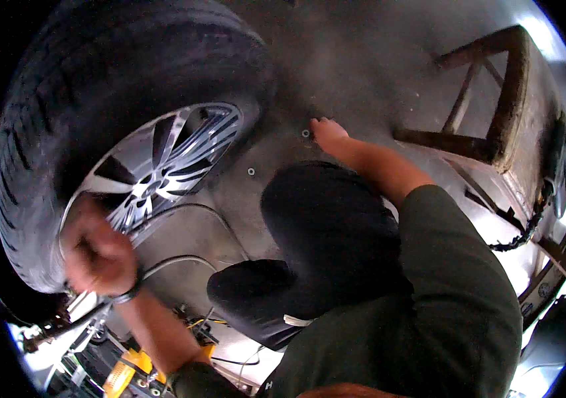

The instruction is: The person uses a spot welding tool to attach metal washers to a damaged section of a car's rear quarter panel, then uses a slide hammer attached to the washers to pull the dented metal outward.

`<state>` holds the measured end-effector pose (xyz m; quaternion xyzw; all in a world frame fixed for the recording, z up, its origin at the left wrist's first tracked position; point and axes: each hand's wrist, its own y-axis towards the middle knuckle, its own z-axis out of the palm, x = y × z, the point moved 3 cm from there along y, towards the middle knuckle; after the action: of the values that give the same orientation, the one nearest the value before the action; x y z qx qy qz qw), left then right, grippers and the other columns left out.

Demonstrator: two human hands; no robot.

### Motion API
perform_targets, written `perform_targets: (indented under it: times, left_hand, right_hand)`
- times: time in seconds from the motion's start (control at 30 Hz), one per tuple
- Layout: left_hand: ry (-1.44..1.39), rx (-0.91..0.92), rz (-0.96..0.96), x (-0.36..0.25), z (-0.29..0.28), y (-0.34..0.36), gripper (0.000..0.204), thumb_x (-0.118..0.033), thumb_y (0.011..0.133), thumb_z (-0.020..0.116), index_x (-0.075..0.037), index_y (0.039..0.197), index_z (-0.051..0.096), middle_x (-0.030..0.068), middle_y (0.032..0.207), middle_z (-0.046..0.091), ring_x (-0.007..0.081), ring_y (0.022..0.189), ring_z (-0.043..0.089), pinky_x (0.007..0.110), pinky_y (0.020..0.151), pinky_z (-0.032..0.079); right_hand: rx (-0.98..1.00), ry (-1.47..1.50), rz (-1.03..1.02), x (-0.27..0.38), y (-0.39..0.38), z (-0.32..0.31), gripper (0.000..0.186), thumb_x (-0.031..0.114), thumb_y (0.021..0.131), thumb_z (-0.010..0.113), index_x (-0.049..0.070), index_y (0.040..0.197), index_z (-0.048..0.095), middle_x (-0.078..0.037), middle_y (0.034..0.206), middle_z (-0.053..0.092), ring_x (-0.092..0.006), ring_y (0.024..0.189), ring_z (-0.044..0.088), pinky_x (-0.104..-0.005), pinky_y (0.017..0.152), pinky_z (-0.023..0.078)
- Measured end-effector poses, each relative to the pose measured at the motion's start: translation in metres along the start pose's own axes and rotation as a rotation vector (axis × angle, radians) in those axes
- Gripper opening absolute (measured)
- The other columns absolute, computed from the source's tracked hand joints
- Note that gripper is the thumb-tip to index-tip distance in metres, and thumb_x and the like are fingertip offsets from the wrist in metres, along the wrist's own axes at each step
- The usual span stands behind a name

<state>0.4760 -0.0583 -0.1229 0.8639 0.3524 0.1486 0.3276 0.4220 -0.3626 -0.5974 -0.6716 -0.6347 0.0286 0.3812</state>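
A large car wheel [153, 189] with silver alloy spokes and a black tire [130, 63] fills the left side. My left hand [100, 255] is at the lower edge of the rim, smeared by motion, so its grip is unclear. A dark band circles that wrist. Stretched out to the far side, my right hand [328, 134] is low over the floor with its fingers curled together. What those fingers hold, if anything, is hidden. Right beside them a small metal ring [305, 133] lies on the floor. A second small ring [251, 172] lies closer to the wheel.
A worn wooden stool [511, 106] stands at the right. Hoses [196, 207] curve over the floor [356, 60] between the wheel and my bent knee [326, 212]. Yellow and black equipment [124, 373] sits at the lower left.
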Motion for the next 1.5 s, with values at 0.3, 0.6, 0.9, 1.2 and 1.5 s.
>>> perform_targets:
  times: [0.3, 0.6, 0.9, 1.2, 1.5]
  left_hand:
    - [-0.546, 0.887, -1.206, -0.012, 0.201, -0.311, 0.026, -0.024, 0.09, 0.067, -0.003, 0.104, 0.069, 0.0135, 0.09, 0.072, 0.0253, 0.083, 0.069, 0.036, 0.075, 0.053]
    - [-0.206, 0.98, -1.262, -0.016, 0.324, -0.405, 0.05, -0.036, 0.087, 0.068, -0.005, 0.126, 0.061, 0.0191, 0.117, 0.069, 0.038, 0.107, 0.066, 0.047, 0.091, 0.053]
    - [-0.061, 1.077, -1.104, -0.025, 0.337, -0.367, 0.038, -0.035, 0.088, 0.067, -0.005, 0.109, 0.057, 0.0189, 0.102, 0.07, 0.0389, 0.096, 0.068, 0.048, 0.082, 0.053]
    - [-0.179, 0.979, -1.068, -0.02, 0.328, -0.396, 0.033, -0.03, 0.091, 0.066, -0.004, 0.109, 0.058, 0.0175, 0.096, 0.069, 0.0387, 0.091, 0.068, 0.047, 0.082, 0.053]
    - [-0.212, 1.101, -0.95, -0.053, 0.308, -0.366, 0.037, -0.032, 0.088, 0.068, -0.008, 0.115, 0.059, 0.018, 0.103, 0.071, 0.0386, 0.096, 0.068, 0.048, 0.083, 0.053]
  right_hand:
    - [0.174, 0.107, -0.214, 0.028, 0.013, -0.017, 0.049, 0.017, 0.089, 0.063, 0.004, 0.135, 0.051, -0.019, 0.127, 0.062, -0.0383, 0.115, 0.062, -0.0475, 0.093, 0.052]
    - [0.176, -0.288, -0.309, 0.007, 0.02, -0.004, 0.032, 0.027, 0.096, 0.062, 0.003, 0.117, 0.065, -0.01, 0.125, 0.064, -0.0274, 0.116, 0.059, -0.0444, 0.099, 0.048]
    - [0.504, 1.86, 0.235, -0.083, -0.124, -0.025, 0.031, 0.025, 0.095, 0.071, 0.006, 0.119, 0.063, -0.004, 0.098, 0.063, -0.0168, 0.099, 0.06, -0.0351, 0.08, 0.052]
    - [-0.012, 0.323, -0.065, -0.115, -0.122, 0.024, 0.034, 0.024, 0.086, 0.076, 0.007, 0.114, 0.065, -0.015, 0.095, 0.066, -0.0366, 0.092, 0.066, -0.047, 0.078, 0.053]
    - [0.008, 0.077, -0.086, -0.1, -0.096, 0.042, 0.027, 0.012, 0.086, 0.065, 0.005, 0.111, 0.059, -0.021, 0.103, 0.065, -0.041, 0.1, 0.065, -0.0511, 0.079, 0.054]
